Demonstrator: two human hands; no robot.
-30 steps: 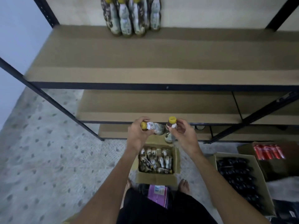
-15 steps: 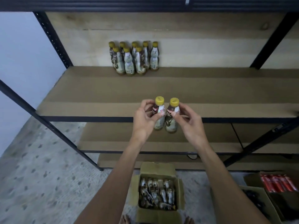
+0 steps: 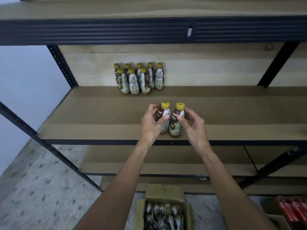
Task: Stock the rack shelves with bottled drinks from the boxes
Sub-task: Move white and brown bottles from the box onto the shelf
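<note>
I hold two yellow-capped coffee bottles upright, side by side, over the front of the brown rack shelf [image 3: 93, 117]. My left hand [image 3: 152, 123] grips the left bottle [image 3: 165, 118] around its middle. My right hand [image 3: 193, 124] grips the right bottle [image 3: 176, 123] the same way. Whether their bases touch the shelf I cannot tell. Several matching bottles [image 3: 138, 78] stand in two rows at the back of the same shelf. An open cardboard box [image 3: 163, 191] on the floor below holds several more of these bottles.
A black shelf beam [image 3: 116, 31] runs overhead. Black slanted uprights [image 3: 41, 141] frame the rack on the left and right. Two lower shelves [image 3: 166, 163] sit beneath. A box of red drinks [image 3: 292, 209] stands at the bottom right on the speckled floor [image 3: 41, 188].
Both hands have risen from above the box to the middle shelf. The left bottle, tipped sideways a second ago, now stands upright beside the right one.
</note>
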